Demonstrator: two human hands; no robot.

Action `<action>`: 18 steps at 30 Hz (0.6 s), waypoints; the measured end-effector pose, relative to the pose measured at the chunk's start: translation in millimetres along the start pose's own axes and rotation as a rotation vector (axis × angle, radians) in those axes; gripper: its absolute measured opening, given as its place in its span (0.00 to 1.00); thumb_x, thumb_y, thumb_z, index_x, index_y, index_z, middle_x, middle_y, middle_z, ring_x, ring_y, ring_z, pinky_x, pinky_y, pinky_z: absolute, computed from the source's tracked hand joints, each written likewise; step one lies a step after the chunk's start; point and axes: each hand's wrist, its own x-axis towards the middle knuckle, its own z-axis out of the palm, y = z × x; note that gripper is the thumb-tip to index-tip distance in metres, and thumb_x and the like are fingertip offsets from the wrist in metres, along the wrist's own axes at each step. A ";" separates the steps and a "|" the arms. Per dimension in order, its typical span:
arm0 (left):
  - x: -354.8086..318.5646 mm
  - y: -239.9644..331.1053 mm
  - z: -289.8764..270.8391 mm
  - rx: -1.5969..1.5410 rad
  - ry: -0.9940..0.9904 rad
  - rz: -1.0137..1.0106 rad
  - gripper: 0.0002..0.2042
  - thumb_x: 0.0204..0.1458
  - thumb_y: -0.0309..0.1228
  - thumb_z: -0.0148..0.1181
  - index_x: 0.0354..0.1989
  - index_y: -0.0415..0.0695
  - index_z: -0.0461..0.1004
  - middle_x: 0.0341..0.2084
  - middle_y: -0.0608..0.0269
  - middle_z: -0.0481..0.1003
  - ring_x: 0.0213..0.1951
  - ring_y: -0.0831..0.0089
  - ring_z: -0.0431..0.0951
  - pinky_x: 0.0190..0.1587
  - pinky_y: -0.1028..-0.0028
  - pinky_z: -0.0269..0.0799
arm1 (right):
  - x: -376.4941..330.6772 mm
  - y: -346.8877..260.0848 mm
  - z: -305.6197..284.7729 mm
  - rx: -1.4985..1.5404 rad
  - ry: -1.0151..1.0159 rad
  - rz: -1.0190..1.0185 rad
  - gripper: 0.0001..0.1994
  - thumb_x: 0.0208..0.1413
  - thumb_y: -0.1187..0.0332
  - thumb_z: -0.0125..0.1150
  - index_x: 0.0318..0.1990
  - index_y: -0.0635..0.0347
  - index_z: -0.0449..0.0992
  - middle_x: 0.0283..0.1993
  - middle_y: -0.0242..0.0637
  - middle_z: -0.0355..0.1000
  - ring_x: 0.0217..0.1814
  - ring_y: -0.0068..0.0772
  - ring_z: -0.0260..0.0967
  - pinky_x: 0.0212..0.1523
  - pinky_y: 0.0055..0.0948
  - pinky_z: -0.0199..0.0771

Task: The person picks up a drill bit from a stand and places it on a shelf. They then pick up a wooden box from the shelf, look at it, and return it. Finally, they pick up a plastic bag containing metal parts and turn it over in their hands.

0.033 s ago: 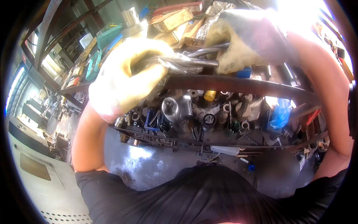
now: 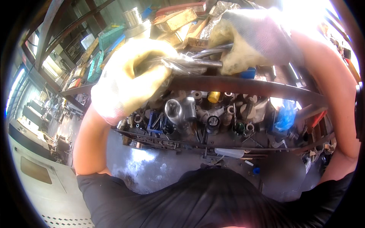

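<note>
My left hand (image 2: 131,78), in a pale work glove, is closed around a bunch of drill bits (image 2: 190,67). Their shiny fluted parts and a round grey shank point to the right out of the fist. My right hand (image 2: 243,43), also gloved, is closed on another fluted drill bit (image 2: 213,51), which slants down to the left and lies just above the bunch. Its gripped end is hidden by the glove. Both hands are raised over the upper shelf, behind its brown metal front edge (image 2: 243,84).
Wooden blocks (image 2: 176,21), a metal cylinder (image 2: 132,17) and a green metal case (image 2: 111,38) lie on the upper shelf. Below, a lower shelf is crowded with tool holders (image 2: 213,123), a yellow piece (image 2: 213,97) and a blue plastic bag (image 2: 285,116). A pale machine cabinet (image 2: 42,178) stands left.
</note>
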 end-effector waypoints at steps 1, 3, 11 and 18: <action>-1.4 -1.2 1.1 -0.006 0.009 0.017 0.13 0.54 0.22 0.59 0.47 0.39 0.83 0.44 0.59 0.83 0.48 0.69 0.81 0.56 0.70 0.74 | 0.9 -0.5 0.4 0.016 -0.015 0.020 0.27 0.46 0.62 0.71 0.57 0.56 0.84 0.46 0.40 0.85 0.42 0.32 0.82 0.47 0.31 0.83; -3.6 -5.8 5.6 -0.055 0.027 0.031 0.13 0.54 0.23 0.60 0.47 0.39 0.82 0.44 0.59 0.82 0.49 0.69 0.81 0.57 0.69 0.74 | 0.8 -3.9 -2.3 0.014 -0.045 0.030 0.26 0.47 0.61 0.71 0.58 0.54 0.85 0.46 0.40 0.85 0.43 0.32 0.82 0.48 0.31 0.83; -7.0 -1.9 4.9 -0.037 0.056 0.105 0.13 0.55 0.27 0.63 0.48 0.40 0.82 0.46 0.59 0.82 0.50 0.65 0.81 0.58 0.67 0.74 | -13.3 -5.2 -7.5 0.102 -0.040 0.069 0.20 0.53 0.62 0.67 0.53 0.55 0.86 0.48 0.40 0.84 0.45 0.35 0.81 0.51 0.35 0.82; -14.3 -13.7 14.0 0.067 0.227 0.363 0.14 0.52 0.21 0.67 0.48 0.40 0.83 0.43 0.57 0.83 0.48 0.60 0.82 0.57 0.64 0.74 | -10.5 13.1 7.1 0.187 0.113 -0.168 0.15 0.55 0.63 0.66 0.47 0.58 0.87 0.36 0.36 0.83 0.32 0.27 0.78 0.38 0.32 0.81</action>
